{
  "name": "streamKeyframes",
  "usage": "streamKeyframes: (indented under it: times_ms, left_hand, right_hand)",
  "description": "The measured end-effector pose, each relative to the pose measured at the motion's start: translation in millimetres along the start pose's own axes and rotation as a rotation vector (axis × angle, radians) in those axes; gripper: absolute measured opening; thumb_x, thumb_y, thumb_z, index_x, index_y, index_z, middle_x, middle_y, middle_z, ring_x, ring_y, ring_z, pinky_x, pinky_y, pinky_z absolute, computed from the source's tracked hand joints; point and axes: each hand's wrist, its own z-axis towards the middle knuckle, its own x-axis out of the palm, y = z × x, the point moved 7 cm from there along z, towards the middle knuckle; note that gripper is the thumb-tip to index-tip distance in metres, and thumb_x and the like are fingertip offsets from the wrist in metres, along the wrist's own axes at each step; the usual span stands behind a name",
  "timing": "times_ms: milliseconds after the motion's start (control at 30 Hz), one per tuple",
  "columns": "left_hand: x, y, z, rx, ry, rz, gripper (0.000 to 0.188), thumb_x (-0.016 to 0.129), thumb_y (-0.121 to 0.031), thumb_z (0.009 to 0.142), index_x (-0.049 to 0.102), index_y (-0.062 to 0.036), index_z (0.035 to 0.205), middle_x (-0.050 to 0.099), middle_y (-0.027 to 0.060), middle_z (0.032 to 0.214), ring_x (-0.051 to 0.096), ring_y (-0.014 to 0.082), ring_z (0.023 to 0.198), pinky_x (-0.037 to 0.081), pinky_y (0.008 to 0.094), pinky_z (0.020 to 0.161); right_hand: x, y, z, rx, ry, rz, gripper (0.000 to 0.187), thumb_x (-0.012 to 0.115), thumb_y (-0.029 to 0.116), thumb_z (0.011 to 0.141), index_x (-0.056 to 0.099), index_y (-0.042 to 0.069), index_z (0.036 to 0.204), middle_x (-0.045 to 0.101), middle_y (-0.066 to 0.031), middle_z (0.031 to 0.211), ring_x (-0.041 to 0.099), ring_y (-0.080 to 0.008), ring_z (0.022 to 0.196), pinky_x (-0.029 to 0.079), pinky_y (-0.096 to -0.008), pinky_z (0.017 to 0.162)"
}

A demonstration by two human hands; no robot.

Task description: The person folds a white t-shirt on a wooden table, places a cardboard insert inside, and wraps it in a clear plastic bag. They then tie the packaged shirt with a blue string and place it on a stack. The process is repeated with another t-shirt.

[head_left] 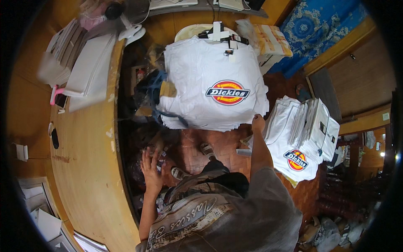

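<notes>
A tall pile of white T-shirts (189,80) lies in front of me, the top one printed with a red, yellow and black oval logo. My right hand (258,122) is closed at the pile's near right corner, its fingers apparently pinching the hem of the top T-shirt. Over the floor beside the wooden table, my left hand (151,168) is raised with its fingers spread and holds nothing. Small black and white tags (228,38) rest at the far edge of the pile, by the shirt's neck.
To the right stands a second stack of white shirts (279,122), with folded, bagged shirts (312,126) on it. The long wooden table (84,168) on the left carries flat white packets (90,67). A blue patterned curtain (323,29) hangs at the far right.
</notes>
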Motion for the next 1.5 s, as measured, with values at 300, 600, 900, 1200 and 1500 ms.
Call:
streamKeyframes:
  times_ms: [300, 600, 900, 1200, 1500]
  left_hand:
    - [83.8, -75.2, 22.1, 0.045, 0.250, -0.017, 0.054, 0.058, -0.012, 0.071, 0.036, -0.0110, 0.121, 0.034, 0.0162, 0.122, 0.029, 0.0348, 0.115, 0.027, 0.0433, 0.092]
    - [99.8, -108.7, 43.1, 0.071, 0.254, -0.178, 0.051, 0.057, -0.013, 0.071, 0.038, -0.0097, 0.119, 0.043, 0.0168, 0.112, 0.039, 0.0348, 0.106, 0.032, 0.0408, 0.088]
    - [105.7, -143.8, 79.3, 0.117, 0.280, -0.191, 0.052, 0.055, -0.010, 0.071, 0.036, -0.0085, 0.120, 0.046, 0.0152, 0.110, 0.043, 0.0314, 0.103, 0.035, 0.0381, 0.087]
    - [90.0, -249.2, 156.6, 0.565, -0.002, -0.172, 0.052, 0.053, 0.000, 0.067, 0.038, -0.0068, 0.117, 0.039, 0.0114, 0.120, 0.037, 0.0279, 0.112, 0.028, 0.0394, 0.095]
    - [26.6, -296.0, 168.5, 0.707, -0.134, -0.429, 0.025, 0.060, -0.007, 0.064, 0.047, -0.0050, 0.085, 0.053, 0.0093, 0.078, 0.055, 0.0296, 0.070, 0.044, 0.0377, 0.067]
  right_hand:
    - [-2.0, 42.8, 123.2, -0.143, -0.164, -0.099, 0.028, 0.056, 0.018, 0.071, 0.054, 0.007, 0.098, 0.055, -0.0117, 0.092, 0.051, -0.0301, 0.088, 0.041, -0.0360, 0.076]
    - [-0.7, 45.5, 126.0, -0.377, 0.228, 0.178, 0.045, 0.065, 0.023, 0.064, 0.052, 0.006, 0.104, 0.056, -0.0140, 0.094, 0.052, -0.0280, 0.088, 0.040, -0.0354, 0.078]
    - [-2.1, -51.8, 146.5, -0.072, 0.368, 0.643, 0.024, 0.061, 0.002, 0.065, 0.054, 0.002, 0.089, 0.053, -0.0042, 0.082, 0.048, -0.0120, 0.074, 0.040, -0.0249, 0.066]
    - [-103.3, 158.6, 40.4, -0.806, 0.692, 0.433, 0.026, 0.062, 0.008, 0.070, 0.054, 0.005, 0.094, 0.059, -0.0106, 0.088, 0.057, -0.0198, 0.077, 0.044, -0.0269, 0.066]
    - [-174.6, 187.3, 21.4, -0.948, 0.712, 0.468, 0.046, 0.074, 0.014, 0.054, 0.051, 0.007, 0.093, 0.058, -0.0085, 0.077, 0.058, -0.0198, 0.072, 0.045, -0.0278, 0.062]
